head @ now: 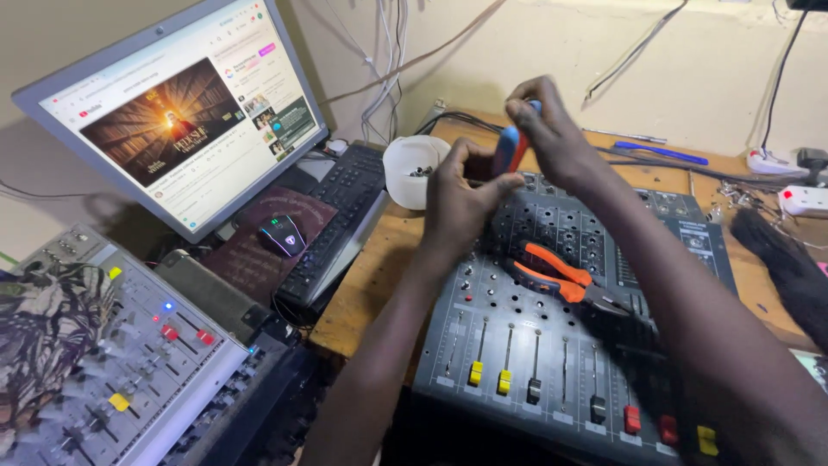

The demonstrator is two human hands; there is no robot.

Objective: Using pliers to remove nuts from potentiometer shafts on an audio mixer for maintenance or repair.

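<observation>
A dark grey audio mixer point(517, 345) with coloured fader caps lies on the wooden table in front of me. My right hand point(552, 129) grips a screwdriver with a red and blue handle point(511, 148), held upright over the mixer's far left corner. My left hand point(459, 197) rests its fingers against the screwdriver's lower end, at the mixer's top edge. Orange-handled pliers point(556, 274) lie on the mixer's panel, between my forearms.
A white bowl holding small parts point(414, 168) stands behind the mixer. To the left are a keyboard point(341, 220), a lit mouse point(282, 234), a monitor point(185, 112) and a second mixer point(121, 362). Cables, a blue pen point(660, 154) and a power strip point(798, 200) lie at the back right.
</observation>
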